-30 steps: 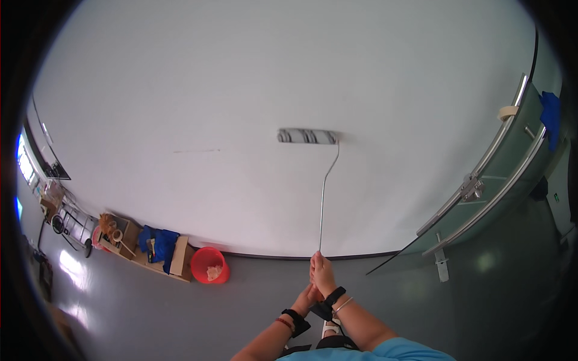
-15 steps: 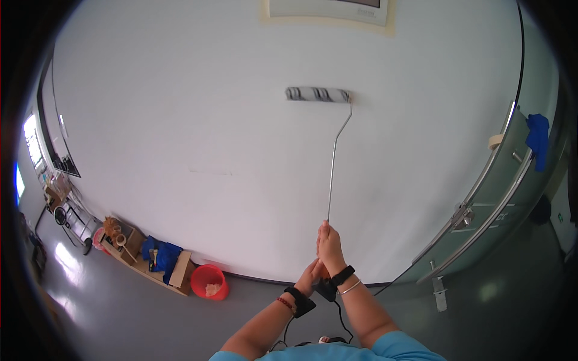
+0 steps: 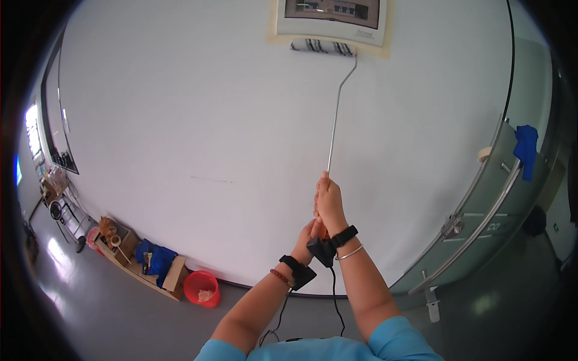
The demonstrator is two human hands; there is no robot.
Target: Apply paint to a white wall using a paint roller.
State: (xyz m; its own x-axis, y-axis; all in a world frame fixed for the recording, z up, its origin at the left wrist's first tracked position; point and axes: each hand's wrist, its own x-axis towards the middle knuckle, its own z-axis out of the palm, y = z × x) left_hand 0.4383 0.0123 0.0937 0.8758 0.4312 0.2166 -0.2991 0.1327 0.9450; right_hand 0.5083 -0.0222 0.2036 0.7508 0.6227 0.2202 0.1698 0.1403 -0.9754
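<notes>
Both my hands grip the orange handle of a paint roller (image 3: 322, 47), one above the other. My right hand (image 3: 329, 201) wraps round the upper part, its thumb pointing up along the metal rod. Just below it, my left hand (image 3: 305, 242) closes on the lower part; the fingers hide most of the handle. The long thin rod rises to a striped grey and white sleeve, which lies level against the white wall (image 3: 211, 120). That sleeve sits right under a white-framed panel box (image 3: 328, 27) edged with yellowish masking tape.
At the wall's foot on the left are a red bucket (image 3: 201, 289) and a wooden box (image 3: 174, 278) with blue cloth (image 3: 158, 257) on it. A glass door (image 3: 481, 225) with metal handles stands on the right, holding a tape roll (image 3: 484, 154) and a blue cloth (image 3: 526, 150).
The roller has travelled up the wall to the panel box's lower edge, and both my hands have risen with it. More of the panel box now shows.
</notes>
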